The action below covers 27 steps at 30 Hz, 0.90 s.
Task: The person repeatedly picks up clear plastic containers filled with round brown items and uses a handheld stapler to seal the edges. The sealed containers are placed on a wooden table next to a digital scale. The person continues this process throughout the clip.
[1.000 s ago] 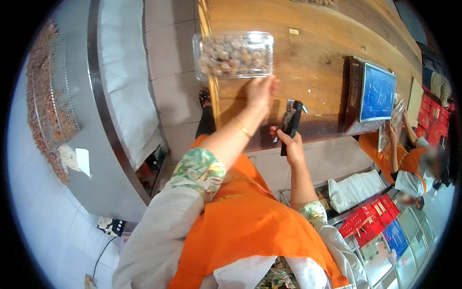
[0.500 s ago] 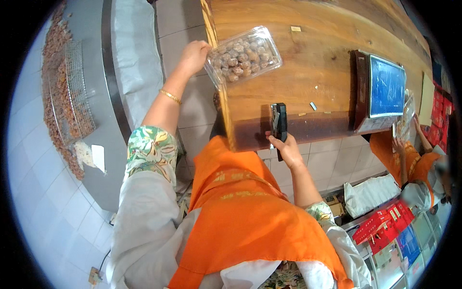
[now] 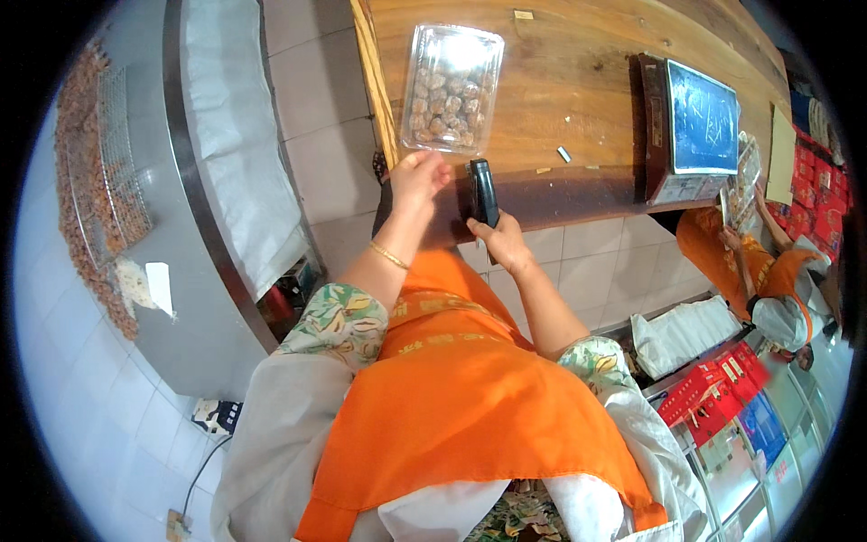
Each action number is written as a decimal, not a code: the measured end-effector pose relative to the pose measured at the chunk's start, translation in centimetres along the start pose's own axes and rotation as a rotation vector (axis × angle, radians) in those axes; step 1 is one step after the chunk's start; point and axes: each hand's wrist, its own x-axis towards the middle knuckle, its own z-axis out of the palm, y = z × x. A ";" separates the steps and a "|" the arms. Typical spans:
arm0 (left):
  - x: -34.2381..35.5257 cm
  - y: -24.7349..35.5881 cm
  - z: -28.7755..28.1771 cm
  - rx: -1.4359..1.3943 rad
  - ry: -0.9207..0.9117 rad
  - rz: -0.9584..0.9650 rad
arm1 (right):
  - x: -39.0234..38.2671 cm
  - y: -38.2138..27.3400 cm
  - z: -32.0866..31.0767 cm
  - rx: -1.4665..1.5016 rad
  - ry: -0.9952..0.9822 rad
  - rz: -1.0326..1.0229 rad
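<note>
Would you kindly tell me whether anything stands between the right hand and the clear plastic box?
Yes: the black stapler, held in the right hand, points toward the near edge of the clear plastic box. The left hand is left of the stapler, by that edge; whether it touches the box is unclear. Nothing else visible intervenes.
</note>
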 end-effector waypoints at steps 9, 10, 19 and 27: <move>1.7 -0.3 -0.2 0.073 -0.008 0.070 | -0.1 -2.1 2.0 -0.004 0.004 0.071; 1.5 -0.3 0.1 0.089 -0.007 0.066 | -0.2 -2.3 2.3 0.022 0.009 0.068; 0.3 -0.6 1.6 0.130 -0.023 0.036 | 0.4 -2.1 3.2 0.091 0.147 -0.035; 0.0 -0.9 2.2 0.088 -0.017 0.032 | 0.2 -2.0 3.3 0.095 0.169 -0.066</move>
